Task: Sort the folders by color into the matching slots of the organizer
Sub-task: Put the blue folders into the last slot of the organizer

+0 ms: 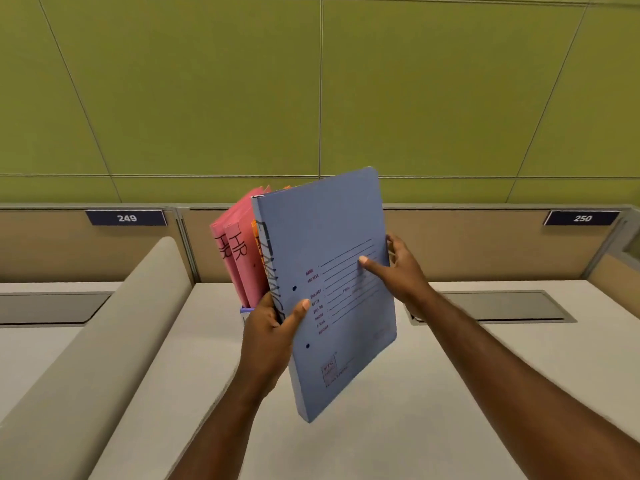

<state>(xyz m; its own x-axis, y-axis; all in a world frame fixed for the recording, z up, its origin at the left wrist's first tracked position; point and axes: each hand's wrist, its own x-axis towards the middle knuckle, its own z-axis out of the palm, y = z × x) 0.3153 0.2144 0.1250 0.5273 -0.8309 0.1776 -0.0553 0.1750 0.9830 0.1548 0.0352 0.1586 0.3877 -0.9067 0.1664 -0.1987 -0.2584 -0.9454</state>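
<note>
Both hands hold a blue folder point(332, 278) upright and tilted above the worktop point(194, 375). Left hand point(273, 327) grips its spine edge, thumb on the cover; right hand point(398, 268) pinches the opposite edge. Just behind it, two pink folders point(239, 258) marked HR and an orange folder point(257, 240) stand in the organizer point(246, 310), mostly hidden.

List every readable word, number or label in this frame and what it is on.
"249": wall sign, left
"250": wall sign, right
"HR": pink folders' spines
"NAME", "ADDRESS", "SUBJECT": blue folder cover
Blue folder's handwritten spine word, remaining form lines and bottom logo: unreadable.
</note>
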